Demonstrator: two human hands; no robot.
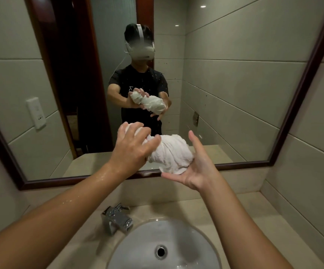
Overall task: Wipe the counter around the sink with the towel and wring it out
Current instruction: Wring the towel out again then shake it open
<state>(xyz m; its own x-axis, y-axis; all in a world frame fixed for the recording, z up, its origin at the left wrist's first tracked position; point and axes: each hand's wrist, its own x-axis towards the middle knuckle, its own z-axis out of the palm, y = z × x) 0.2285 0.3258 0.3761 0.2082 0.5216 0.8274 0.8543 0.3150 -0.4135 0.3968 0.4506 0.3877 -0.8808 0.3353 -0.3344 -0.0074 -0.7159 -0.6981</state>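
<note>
1. Hanging behind everything: mirror (235, 94), wood-framed, reflecting the same towel-twisting pose.
2. Lying below: counter (244, 220), pale stone, wrapping round the sink (200, 239), with the tap (118, 220) at its back left edge.
3. Being held in the air above the tap and basin, in front of the mirror's lower frame: towel (170, 154), white, twisted into a thick roll.
4. Running left-high to right-low: long axis, narrow twisted end pointing up-left, bulky loose end pointing down-right.
5. Gripping the narrow end: left hand (132, 146), fingers curled round the cloth, forearm speckled with droplets.
6. Cupping under the bulky end: right hand (194, 169), palm up, fingers straight and spread, supporting rather than clasping.
7. Judging handling: soft, limp, likely wet and so heavier than dry, somewhat slippery under wet skin; not fragile.
8. Judging holds: taking both ends firmly, fists well apart, twisting opposite ways over the sink.
</note>
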